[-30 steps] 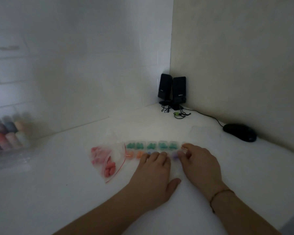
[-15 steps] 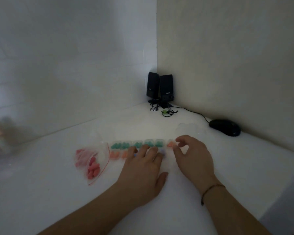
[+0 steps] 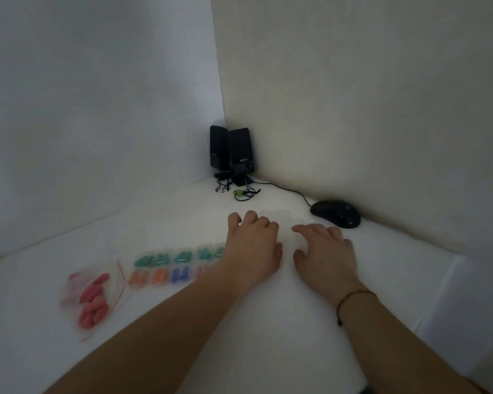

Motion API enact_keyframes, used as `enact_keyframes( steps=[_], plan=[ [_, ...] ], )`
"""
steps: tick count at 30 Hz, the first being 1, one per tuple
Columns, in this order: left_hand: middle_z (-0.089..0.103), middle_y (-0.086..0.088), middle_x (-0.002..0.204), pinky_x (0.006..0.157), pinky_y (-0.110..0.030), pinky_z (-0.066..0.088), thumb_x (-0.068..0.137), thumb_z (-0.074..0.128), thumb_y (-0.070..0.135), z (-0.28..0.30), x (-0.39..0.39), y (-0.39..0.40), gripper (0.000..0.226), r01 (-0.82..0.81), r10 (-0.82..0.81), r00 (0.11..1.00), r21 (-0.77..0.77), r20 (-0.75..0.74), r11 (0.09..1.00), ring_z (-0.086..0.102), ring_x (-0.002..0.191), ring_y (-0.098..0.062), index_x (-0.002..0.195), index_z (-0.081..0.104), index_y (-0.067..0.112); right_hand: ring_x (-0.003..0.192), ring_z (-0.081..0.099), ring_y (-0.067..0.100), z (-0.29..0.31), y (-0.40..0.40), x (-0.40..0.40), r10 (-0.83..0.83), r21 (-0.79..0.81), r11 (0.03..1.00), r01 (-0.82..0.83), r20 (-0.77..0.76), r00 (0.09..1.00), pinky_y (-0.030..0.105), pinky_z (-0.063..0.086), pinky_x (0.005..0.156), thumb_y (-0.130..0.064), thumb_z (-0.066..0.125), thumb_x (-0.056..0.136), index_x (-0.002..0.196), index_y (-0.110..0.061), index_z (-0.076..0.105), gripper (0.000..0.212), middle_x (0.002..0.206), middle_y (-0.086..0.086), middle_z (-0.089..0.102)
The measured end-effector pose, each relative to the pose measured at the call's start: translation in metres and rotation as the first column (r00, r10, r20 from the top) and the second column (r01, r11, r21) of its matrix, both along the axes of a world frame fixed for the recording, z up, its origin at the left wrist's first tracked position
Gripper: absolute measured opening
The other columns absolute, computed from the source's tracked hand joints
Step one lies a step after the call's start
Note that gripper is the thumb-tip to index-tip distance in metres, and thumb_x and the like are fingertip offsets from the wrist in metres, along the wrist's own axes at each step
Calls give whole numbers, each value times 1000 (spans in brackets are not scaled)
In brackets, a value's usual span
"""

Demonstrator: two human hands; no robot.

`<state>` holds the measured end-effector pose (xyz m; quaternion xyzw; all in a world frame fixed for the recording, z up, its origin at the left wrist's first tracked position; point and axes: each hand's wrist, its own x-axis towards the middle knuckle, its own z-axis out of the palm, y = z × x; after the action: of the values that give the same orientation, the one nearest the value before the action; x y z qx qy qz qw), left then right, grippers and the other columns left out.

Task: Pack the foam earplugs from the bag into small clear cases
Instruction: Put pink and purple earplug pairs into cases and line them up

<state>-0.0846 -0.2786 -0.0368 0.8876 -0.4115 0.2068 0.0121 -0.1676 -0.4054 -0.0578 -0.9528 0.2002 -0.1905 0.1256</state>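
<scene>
Both your hands have moved away from the filled rows, up and to the right toward the faint empty cases (image 3: 279, 220) near the mouse (image 3: 336, 216). Your left hand (image 3: 254, 245) lies palm down with its fingers bent over the near edge of those cases, and its wrist covers the right end of both rows. Your right hand (image 3: 325, 251) rests just beside it with fingers loosely spread; whether either hand actually holds a case cannot be told, as the clear plastic almost vanishes against the white bench (image 3: 182, 322).

Small clear cases sit in two rows left of your hands: green earplugs (image 3: 180, 256) in the far row, orange (image 3: 148, 277) and blue (image 3: 180, 275) in the near one. Further left lies the clear bag (image 3: 93, 297) with a red zip strip, holding pink-red foam earplugs.

Two black speakers (image 3: 231, 152) stand in the corner; the right one bears a small label, too blurred to read.
</scene>
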Motion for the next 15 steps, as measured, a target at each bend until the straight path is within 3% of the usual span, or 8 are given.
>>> enact_keyframes(
  steps=[4, 8, 10, 13, 15],
  plan=[
    [61, 2, 116, 89, -42, 19, 91, 43, 39, -5, 1, -12, 36, -20, 20, 1000, -2, 14, 1000, 43, 115, -24, 117, 61, 20, 127, 36, 18, -2, 0, 1, 9, -44, 999, -9, -4, 1000, 37, 31, 100, -37, 44, 93, 140, -36, 37, 47, 141, -10, 43],
    [68, 2, 101, 79, -39, 23, 72, 54, 34, -17, -1, -16, 28, 15, -11, 995, -40, 99, 999, 55, 103, -29, 89, 73, 23, 118, 44, 15, 1, -1, -1, -19, 22, 1000, 17, 89, 996, 33, 34, 94, -42, 53, 91, 124, -34, 50, 34, 125, -12, 57],
    [68, 3, 102, 78, -38, 24, 70, 56, 32, -24, 2, -17, 26, 43, -28, 988, -95, 153, 995, 54, 104, -29, 86, 74, 25, 113, 48, 15, 1, -2, -1, -25, 25, 999, 22, 103, 994, 33, 35, 91, -43, 55, 90, 119, -33, 53, 31, 117, -12, 61],
    [66, 4, 106, 80, -38, 28, 79, 50, 30, -26, 2, -14, 29, 126, -78, 982, -293, 169, 948, 45, 105, -24, 98, 71, 22, 106, 53, 15, 1, 0, -3, -47, 115, 993, 18, 257, 965, 32, 39, 88, -38, 59, 87, 113, -31, 57, 27, 108, -10, 64],
    [65, 5, 104, 82, -36, 37, 92, 42, 28, -13, -10, -8, 32, 85, -137, 989, -530, -60, 844, 46, 100, -17, 105, 68, 15, 100, 55, 12, 3, 4, -6, -39, 211, 976, -61, 440, 897, 26, 41, 82, -34, 64, 83, 107, -29, 60, 25, 102, -13, 63]
  ],
)
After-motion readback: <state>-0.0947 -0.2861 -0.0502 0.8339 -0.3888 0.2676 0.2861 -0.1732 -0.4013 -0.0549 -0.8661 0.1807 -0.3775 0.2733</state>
